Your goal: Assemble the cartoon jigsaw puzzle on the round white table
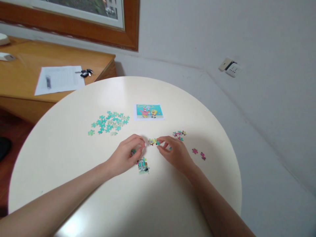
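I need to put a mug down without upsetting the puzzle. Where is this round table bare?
Bare: the far rim behind the picture, the left side below the teal pieces, and the near edge between the forearms. Crowded: mid-table, around the left hand, the right hand pinching yellow pieces, and the pink pieces.

Reaches forward with both bare arms, the left forearm point(61, 197) slanting in from the lower left and the right forearm point(214, 204) from the lower right. Sets the left hand point(125, 154) palm down, knuckles up, fingers curled and pinched against the thumb on its right side. Holds the right hand point(174, 153) just beside it without touching, thumb and index tips drawn together and pointing left, the remaining fingers tucked beneath.
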Tool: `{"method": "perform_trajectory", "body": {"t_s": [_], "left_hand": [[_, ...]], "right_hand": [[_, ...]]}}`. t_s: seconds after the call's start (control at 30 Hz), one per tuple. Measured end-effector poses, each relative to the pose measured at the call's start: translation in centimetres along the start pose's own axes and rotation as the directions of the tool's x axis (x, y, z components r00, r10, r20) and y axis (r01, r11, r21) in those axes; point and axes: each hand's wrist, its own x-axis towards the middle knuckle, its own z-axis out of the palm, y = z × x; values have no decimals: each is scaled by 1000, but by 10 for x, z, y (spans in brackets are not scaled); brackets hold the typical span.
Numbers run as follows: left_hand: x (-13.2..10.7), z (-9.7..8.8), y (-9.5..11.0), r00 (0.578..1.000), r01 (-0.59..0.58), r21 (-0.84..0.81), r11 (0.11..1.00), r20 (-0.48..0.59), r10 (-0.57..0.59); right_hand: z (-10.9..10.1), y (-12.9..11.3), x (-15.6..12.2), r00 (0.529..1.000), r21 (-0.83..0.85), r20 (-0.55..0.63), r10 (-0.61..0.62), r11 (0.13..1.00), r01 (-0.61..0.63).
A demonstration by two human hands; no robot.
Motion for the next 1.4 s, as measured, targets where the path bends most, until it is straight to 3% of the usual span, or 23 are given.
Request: {"method": "perform_trajectory", "body": {"t_s": [0.63, 1.4], "left_hand": [[0, 0, -1, 1000, -21, 3, 1000, 6, 21], [1, 0, -1, 999, -1, 4, 1000, 37, 1]], "right_hand": [[-2, -2, 1, 996, -54, 79, 27, 998, -22], [-6, -4, -1, 996, -56, 91, 10, 998, -4]]}}
